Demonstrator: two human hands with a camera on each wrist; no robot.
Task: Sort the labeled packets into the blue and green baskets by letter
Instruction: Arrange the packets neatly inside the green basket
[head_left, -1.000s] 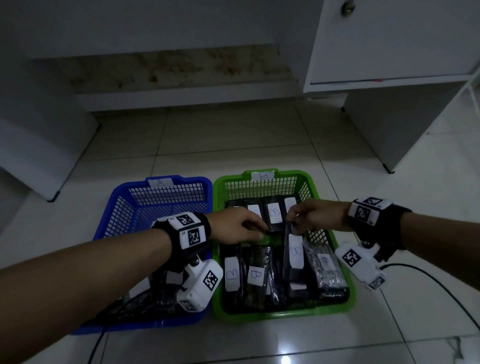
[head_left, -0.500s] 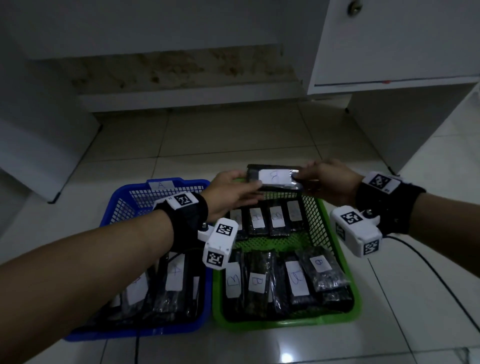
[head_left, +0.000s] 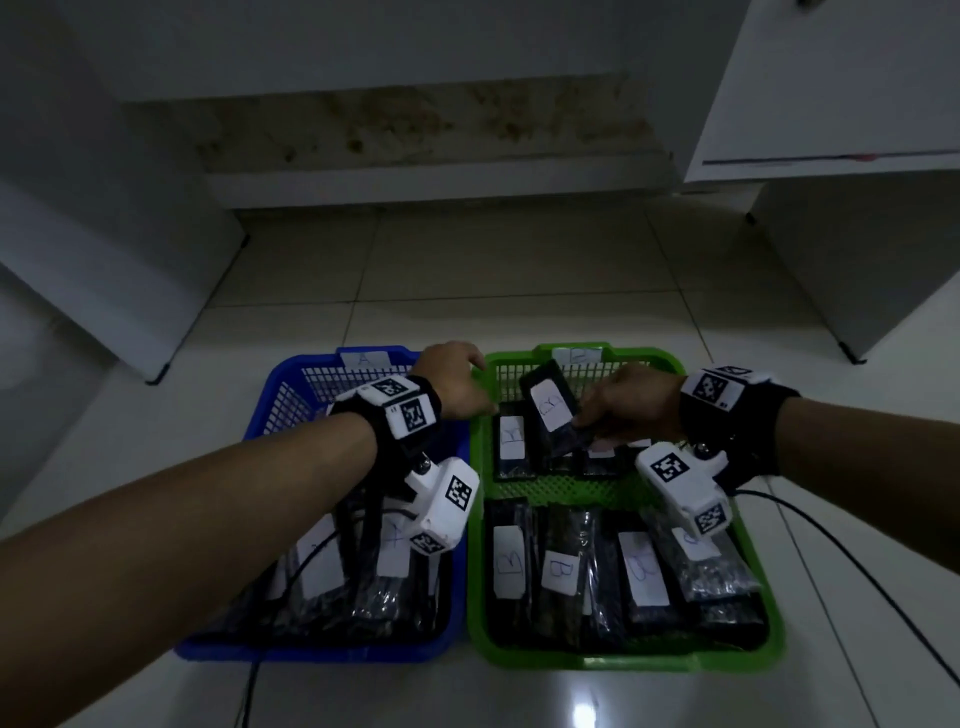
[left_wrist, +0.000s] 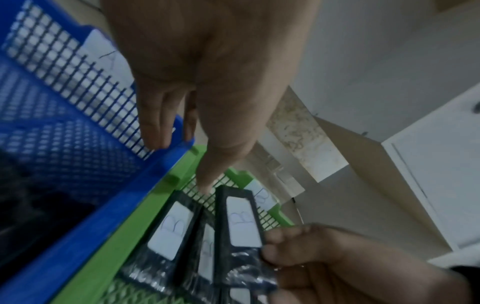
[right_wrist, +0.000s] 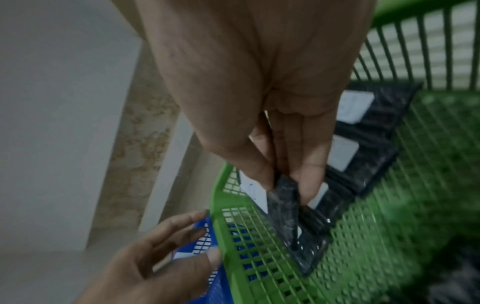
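Fingers (right_wrist: 309, 176) and thumb of the right hand (head_left: 631, 402) are pinching the lower end of a black packet (head_left: 551, 413) with a white B label, holding it tilted over the far part of the green basket (head_left: 769, 613), above other B packets (head_left: 511, 447) lying there. More B packets (head_left: 560, 571) are lying in the near part. The left hand (head_left: 457, 379) is hovering with relaxed, straight fingers, holding nothing, over the far edge where the blue basket (head_left: 291, 384) is meeting the green one. Both baskets are sitting side by side, touching, on the tiled floor (head_left: 467, 270).
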